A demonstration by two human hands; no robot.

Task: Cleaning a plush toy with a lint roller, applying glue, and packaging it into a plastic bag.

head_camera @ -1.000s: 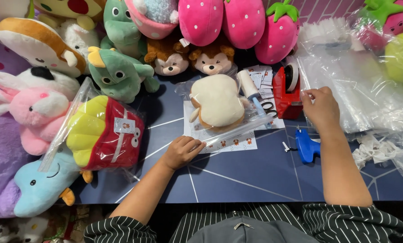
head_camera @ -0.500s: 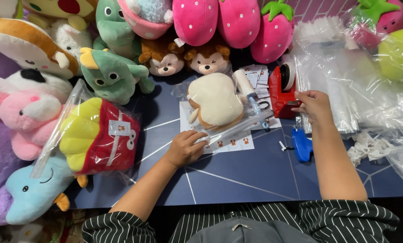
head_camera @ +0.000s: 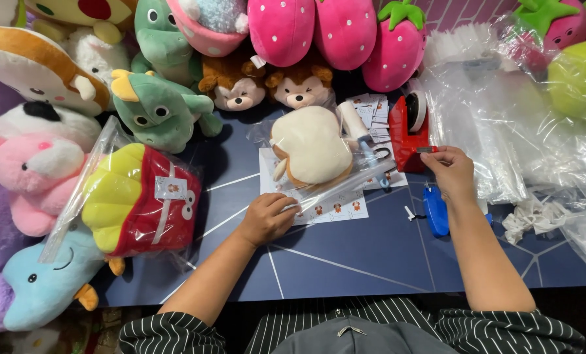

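Observation:
A cream bread-shaped plush toy (head_camera: 311, 145) lies inside a clear plastic bag (head_camera: 342, 185) on the dark blue table (head_camera: 345, 255). My left hand (head_camera: 266, 217) presses down on the folded open end of that bag, over a white sticker sheet (head_camera: 329, 211). My right hand (head_camera: 451, 172) pinches the tape end at the cutter of a red tape dispenser (head_camera: 407, 134), just right of the bagged toy. A blue tool (head_camera: 435, 210) lies beside my right wrist.
A bagged red-and-yellow fries plush (head_camera: 139, 200) lies at left. Plush toys crowd the left and back: green dinosaurs (head_camera: 162, 111), pink strawberries (head_camera: 345, 33), brown monkeys (head_camera: 266, 88), a blue dolphin (head_camera: 40, 282). Clear bags (head_camera: 502, 124) pile at right. Scissors (head_camera: 375, 160) lie by the dispenser.
My right hand has moved left from the bag pile to the red tape dispenser and taken hold of the tape end. My left hand stays pressed on the bag's fold.

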